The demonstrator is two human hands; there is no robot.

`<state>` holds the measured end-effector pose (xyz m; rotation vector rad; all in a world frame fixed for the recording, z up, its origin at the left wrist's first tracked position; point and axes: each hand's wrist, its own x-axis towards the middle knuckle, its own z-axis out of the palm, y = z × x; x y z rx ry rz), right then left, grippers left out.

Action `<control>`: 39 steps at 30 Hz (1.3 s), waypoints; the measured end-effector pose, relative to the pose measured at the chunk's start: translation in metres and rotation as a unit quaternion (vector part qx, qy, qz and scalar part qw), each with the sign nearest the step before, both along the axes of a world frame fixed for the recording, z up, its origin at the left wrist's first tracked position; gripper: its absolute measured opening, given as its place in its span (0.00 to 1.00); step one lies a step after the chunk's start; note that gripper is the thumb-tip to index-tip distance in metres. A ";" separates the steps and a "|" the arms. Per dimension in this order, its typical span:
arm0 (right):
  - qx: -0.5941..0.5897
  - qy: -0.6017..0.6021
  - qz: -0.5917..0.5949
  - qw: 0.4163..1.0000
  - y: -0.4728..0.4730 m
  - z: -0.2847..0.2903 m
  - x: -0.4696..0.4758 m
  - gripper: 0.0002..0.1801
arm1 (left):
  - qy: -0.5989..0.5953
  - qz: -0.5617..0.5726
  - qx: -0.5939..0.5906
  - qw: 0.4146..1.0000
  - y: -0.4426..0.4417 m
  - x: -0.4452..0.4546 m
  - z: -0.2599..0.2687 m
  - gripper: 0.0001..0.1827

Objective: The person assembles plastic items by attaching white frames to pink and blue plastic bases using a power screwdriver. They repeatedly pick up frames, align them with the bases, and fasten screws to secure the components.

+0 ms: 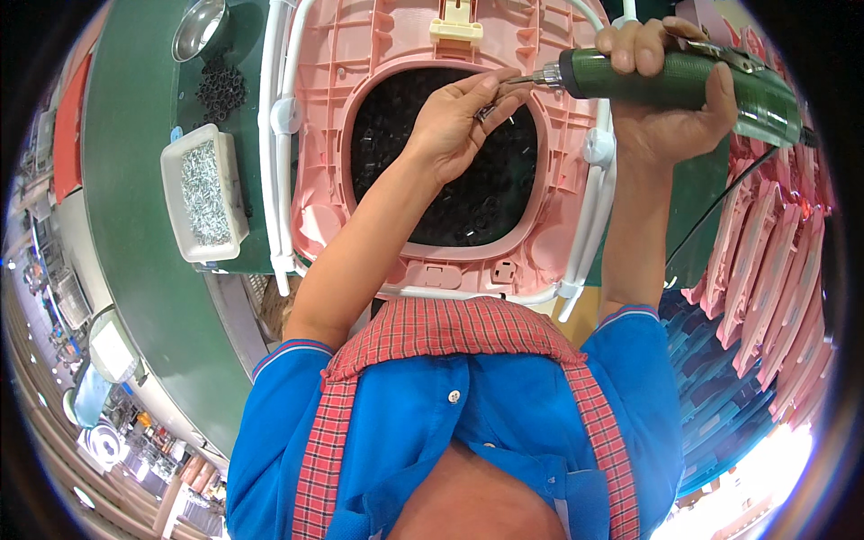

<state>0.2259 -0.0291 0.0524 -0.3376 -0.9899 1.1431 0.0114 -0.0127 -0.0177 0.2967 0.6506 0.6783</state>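
My right hand (pixel 665 91) grips a green electric screwdriver (pixel 648 77), held level with its bit pointing left. My left hand (pixel 466 111) is at the bit's tip, thumb and forefinger pinched there, with small metal screws held in the fingers. Below both hands lies a pink plastic frame (pixel 317 135) with a large rounded opening, white tubular legs (pixel 270 135) along both its sides and a cream plastic latch (pixel 456 28) at the top. Many small black plastic parts (pixel 472 209) show through the opening. What the pinched fingertips hold at the bit is too small to tell.
On the green table (pixel 142 202) at left stand a white tray of screws (pixel 233 202), a pile of black rings (pixel 221 91) and a steel bowl (pixel 200 30). Pink plastic parts (pixel 763 270) hang or stack at right, above blue ones (pixel 715 385). A black cable (pixel 715 202) trails from the screwdriver.
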 end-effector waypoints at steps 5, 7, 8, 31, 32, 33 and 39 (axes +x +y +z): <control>-0.005 0.018 0.004 1.000 -0.002 0.002 -0.011 0.31 | 0.057 -0.002 0.049 0.997 -0.001 -0.011 -0.001 0.15; -0.003 0.012 -0.004 1.000 -0.003 0.006 -0.012 0.31 | 0.071 0.005 0.040 0.997 -0.002 -0.015 -0.003 0.13; -0.002 -0.001 -0.011 1.000 -0.003 0.007 -0.013 0.31 | 0.072 -0.005 0.036 0.997 -0.002 -0.016 -0.002 0.13; -0.072 -0.191 -0.138 0.969 0.104 -0.008 -0.064 0.13 | 0.085 -0.084 0.175 0.977 0.018 -0.022 -0.023 0.19; -0.091 -0.186 -0.138 0.969 0.105 -0.012 -0.062 0.14 | 0.087 -0.070 0.168 0.979 0.020 -0.019 -0.022 0.19; -0.078 -0.221 -0.122 0.965 0.107 -0.012 -0.059 0.15 | 0.089 -0.057 0.161 0.981 0.022 -0.017 -0.019 0.18; -0.063 -0.244 -0.095 0.963 0.110 -0.019 -0.072 0.16 | 0.101 0.005 0.153 0.983 0.034 -0.017 -0.027 0.16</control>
